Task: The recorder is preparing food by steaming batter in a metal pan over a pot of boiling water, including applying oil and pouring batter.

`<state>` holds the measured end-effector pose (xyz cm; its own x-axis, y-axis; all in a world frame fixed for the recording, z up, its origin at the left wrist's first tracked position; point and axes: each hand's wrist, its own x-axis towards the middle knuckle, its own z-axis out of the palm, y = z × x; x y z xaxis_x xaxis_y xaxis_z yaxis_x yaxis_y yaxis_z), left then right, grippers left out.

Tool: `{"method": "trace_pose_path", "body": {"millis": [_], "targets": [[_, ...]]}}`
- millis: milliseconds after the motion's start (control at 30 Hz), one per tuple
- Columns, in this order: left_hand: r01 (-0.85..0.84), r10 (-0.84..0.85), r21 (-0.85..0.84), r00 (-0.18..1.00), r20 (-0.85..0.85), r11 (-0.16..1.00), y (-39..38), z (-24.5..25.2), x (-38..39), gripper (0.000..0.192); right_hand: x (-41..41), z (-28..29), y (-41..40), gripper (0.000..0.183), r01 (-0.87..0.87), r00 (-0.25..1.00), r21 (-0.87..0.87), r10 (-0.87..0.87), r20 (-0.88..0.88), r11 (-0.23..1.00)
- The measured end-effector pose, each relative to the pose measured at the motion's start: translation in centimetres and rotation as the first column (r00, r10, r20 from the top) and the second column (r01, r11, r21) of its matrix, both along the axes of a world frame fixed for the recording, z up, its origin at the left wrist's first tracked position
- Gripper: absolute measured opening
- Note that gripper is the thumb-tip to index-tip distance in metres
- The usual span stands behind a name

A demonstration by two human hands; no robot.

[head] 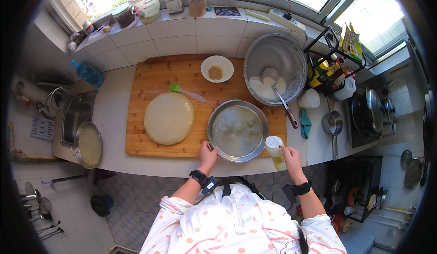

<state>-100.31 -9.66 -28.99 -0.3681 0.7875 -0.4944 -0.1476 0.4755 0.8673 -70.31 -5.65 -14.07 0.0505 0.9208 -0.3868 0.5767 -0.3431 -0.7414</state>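
Observation:
My left hand (208, 156) grips the left rim of a round metal pan (238, 133), whose inside looks oily with pale patches. In my right hand (292, 158) is a clear oil bottle (276, 151) with a white top and yellow oil, held just right of the pan. A round slab of pale dough (169, 118) lies on the wooden board (136, 100) to the left. Above the dough rests a silicone brush (187, 92) with green bristles. Behind the pan stands a white bowl (217, 69) with a brownish substance in it.
A large metal bowl (275, 54) holds white powder and a ladle (285, 106). Beside it are a white container (309, 98), a teal cloth (305, 123) and a small saucepan (332, 123). Another pan (88, 145) sits at the counter's left edge, by the sink (79, 112).

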Motion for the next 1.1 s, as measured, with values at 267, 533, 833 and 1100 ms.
{"method": "trace_pose_path", "body": {"millis": [267,533,833,1100], "targets": [[0.008,-0.008,0.008,1.000,0.021,1.000,0.3,0.1,0.2,0.018,-1.3,0.5,0.1,0.031,-0.086,0.990,0.037,0.089,-0.110,0.996],[0.047,-0.044,-0.046,0.997,0.056,0.998,0.7,-0.5,-0.7,0.015,3.6,-0.8,-3.3,0.029,0.230,0.870,0.068,-0.174,-0.461,0.971],[0.071,-0.071,-0.013,0.997,-0.031,0.997,-0.2,2.1,-1.4,0.014,14.8,-4.1,1.6,0.029,0.789,0.463,0.088,-0.493,-0.737,0.608],[0.104,-0.103,-0.119,0.995,0.007,0.988,-3.5,8.2,-4.7,0.020,19.4,-10.0,6.3,0.029,0.830,0.356,0.062,-0.441,-0.824,0.555]]}}
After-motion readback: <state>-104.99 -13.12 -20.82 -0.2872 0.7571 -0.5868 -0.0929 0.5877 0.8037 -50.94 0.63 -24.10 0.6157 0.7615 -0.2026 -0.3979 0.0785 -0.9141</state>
